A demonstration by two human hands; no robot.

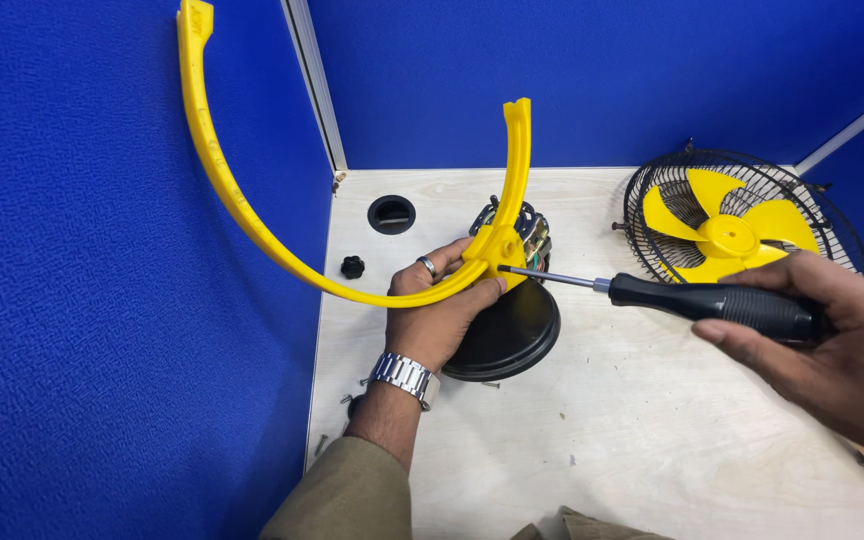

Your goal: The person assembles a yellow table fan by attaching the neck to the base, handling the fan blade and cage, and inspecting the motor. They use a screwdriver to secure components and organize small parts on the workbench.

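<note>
Fan stripped: guard with blade point(727, 235) lies upper right; your left hand point(442, 300) fingers pinch the yellow bracket point(252, 225) on the motor housing point(507, 330), your right hand point(822, 335) fingers wrapped round the screwdriver point(692, 300), tip apparently at a screw.

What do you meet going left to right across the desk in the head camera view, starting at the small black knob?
Small black knob → round black cable hole → left hand on the yellow curved bracket → screwdriver → right hand, with the black wire fan guard and yellow fan blade behind it.
</note>
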